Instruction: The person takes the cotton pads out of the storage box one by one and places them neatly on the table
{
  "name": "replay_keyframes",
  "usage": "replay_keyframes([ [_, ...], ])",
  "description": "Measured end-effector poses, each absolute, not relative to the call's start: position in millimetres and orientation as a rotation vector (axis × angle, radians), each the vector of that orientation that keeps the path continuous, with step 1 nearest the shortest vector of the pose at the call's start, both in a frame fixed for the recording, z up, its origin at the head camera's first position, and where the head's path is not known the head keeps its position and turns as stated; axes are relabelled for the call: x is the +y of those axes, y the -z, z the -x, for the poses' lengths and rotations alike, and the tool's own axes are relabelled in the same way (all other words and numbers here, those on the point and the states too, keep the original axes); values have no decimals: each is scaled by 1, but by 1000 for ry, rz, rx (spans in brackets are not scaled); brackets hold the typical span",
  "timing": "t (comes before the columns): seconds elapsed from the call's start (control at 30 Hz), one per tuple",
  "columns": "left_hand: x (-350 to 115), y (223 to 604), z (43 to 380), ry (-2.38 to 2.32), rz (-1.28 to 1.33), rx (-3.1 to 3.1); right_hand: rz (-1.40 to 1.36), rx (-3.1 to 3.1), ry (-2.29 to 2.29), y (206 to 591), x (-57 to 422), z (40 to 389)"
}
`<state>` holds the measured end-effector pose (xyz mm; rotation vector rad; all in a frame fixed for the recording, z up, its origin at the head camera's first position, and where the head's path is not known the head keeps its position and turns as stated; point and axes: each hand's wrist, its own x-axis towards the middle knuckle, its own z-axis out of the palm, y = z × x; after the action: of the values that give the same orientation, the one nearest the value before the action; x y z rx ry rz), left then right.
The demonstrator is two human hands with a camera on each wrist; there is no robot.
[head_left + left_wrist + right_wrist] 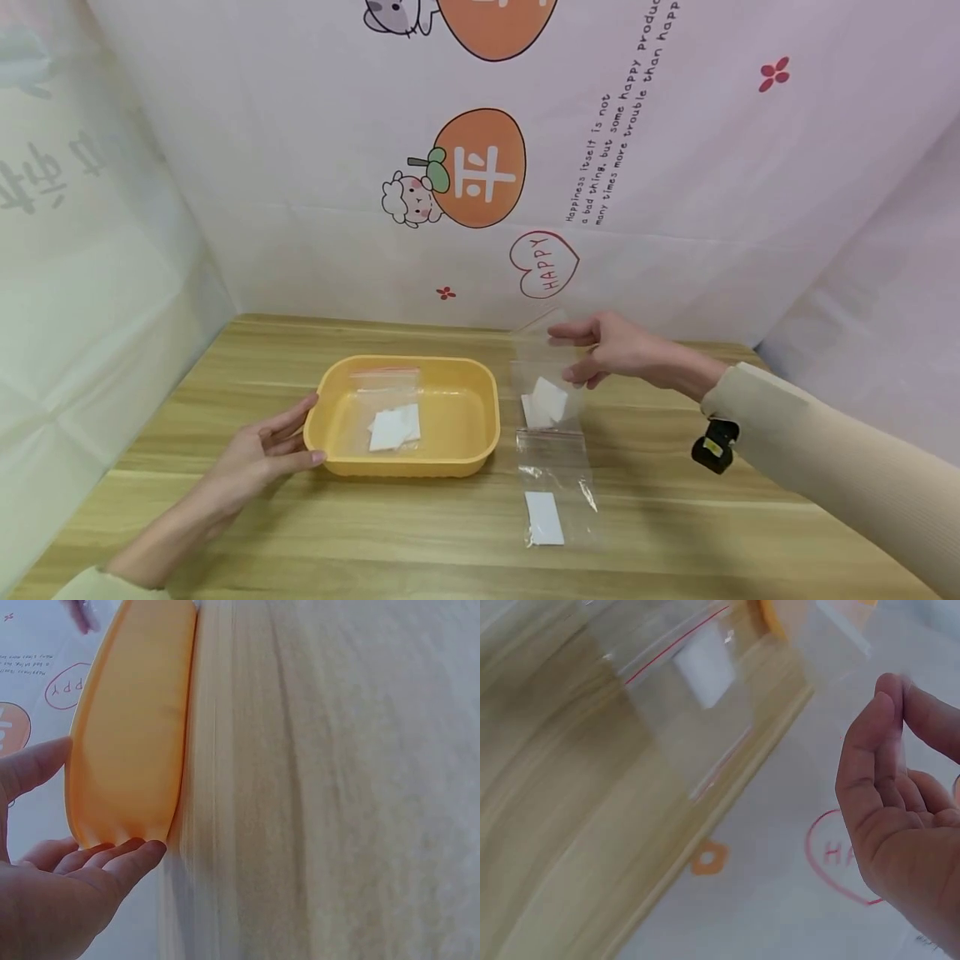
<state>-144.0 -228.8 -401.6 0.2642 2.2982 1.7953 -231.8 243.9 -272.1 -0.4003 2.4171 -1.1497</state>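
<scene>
My left hand (251,462) holds the left end of a yellow plastic basin (457,417). In the left wrist view its thumb is at the rim and its fingertips (154,849) touch the end wall. Inside the basin lies a clear zip bag (386,382) with white pieces (395,427) in it. Right of the basin, my right hand (618,348) pinches the edge of another clear zip bag (536,346), which hangs with a white piece (551,400) low in it. Its thumb and forefinger meet in the right wrist view.
Below the raised bag, more clear zip bags lie on the wooden table (337,533), one (577,475) with a white card (544,518) inside. A printed white curtain (300,167) hangs along the table's back edge. A black device (716,446) sits at the right wrist.
</scene>
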Motion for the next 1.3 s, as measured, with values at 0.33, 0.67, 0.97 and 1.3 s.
replay_keyframes([
  [0.33,-230,402,144,-1786,-246,2318,282,2336,1201,301,286,245],
  [0.67,-230,402,147,-1787,-253,2317,243,2361,1134,323,315,256],
  [0.97,-231,403,146,-1816,-249,2289,204,2436,1023,338,328,263],
  [1.3,-231,403,146,-1794,-262,2305,243,2492,1013,355,339,261],
])
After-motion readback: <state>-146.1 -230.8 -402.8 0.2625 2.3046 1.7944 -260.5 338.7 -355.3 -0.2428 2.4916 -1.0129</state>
